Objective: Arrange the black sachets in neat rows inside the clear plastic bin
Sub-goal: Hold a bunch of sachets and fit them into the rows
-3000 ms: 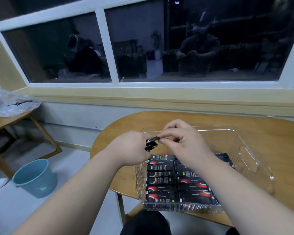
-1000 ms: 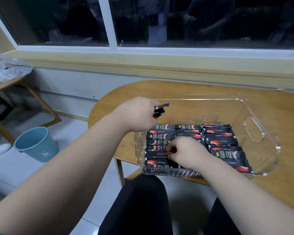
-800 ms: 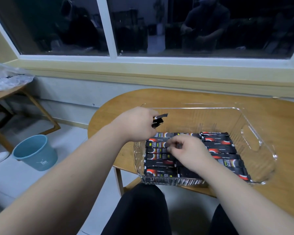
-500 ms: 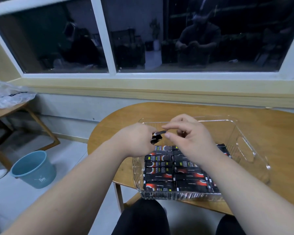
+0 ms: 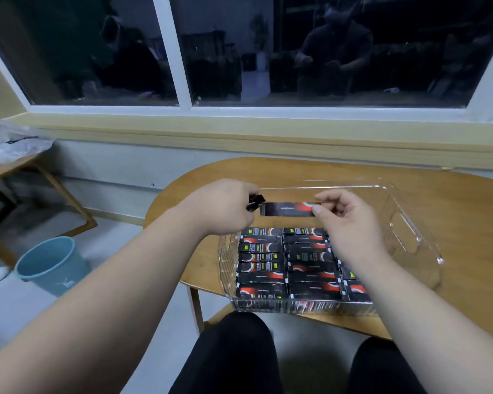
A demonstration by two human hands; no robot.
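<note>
A clear plastic bin [image 5: 410, 240] sits on the round wooden table [image 5: 467, 223]. Its near half holds black sachets [image 5: 285, 263] with red and white marks, laid flat in rows. My left hand [image 5: 225, 209] hovers over the bin's left rim, fist closed on a small bunch of black sachets [image 5: 255, 201] whose ends stick out. My right hand [image 5: 345, 220] pinches the right end of one black sachet [image 5: 288, 209], held level above the rows. The right forearm hides part of the rightmost row.
The far half of the bin shows bare bottom. A blue bucket [image 5: 52, 265] stands on the floor at the left. A second wooden table [image 5: 0, 169] with a clear plastic bag [image 5: 9, 140] sits at the far left. A window and sill run behind the table.
My right hand left the rows, rose to the left hand and pulled one sachet out to the right. The left hand has stayed closed on its bunch.
</note>
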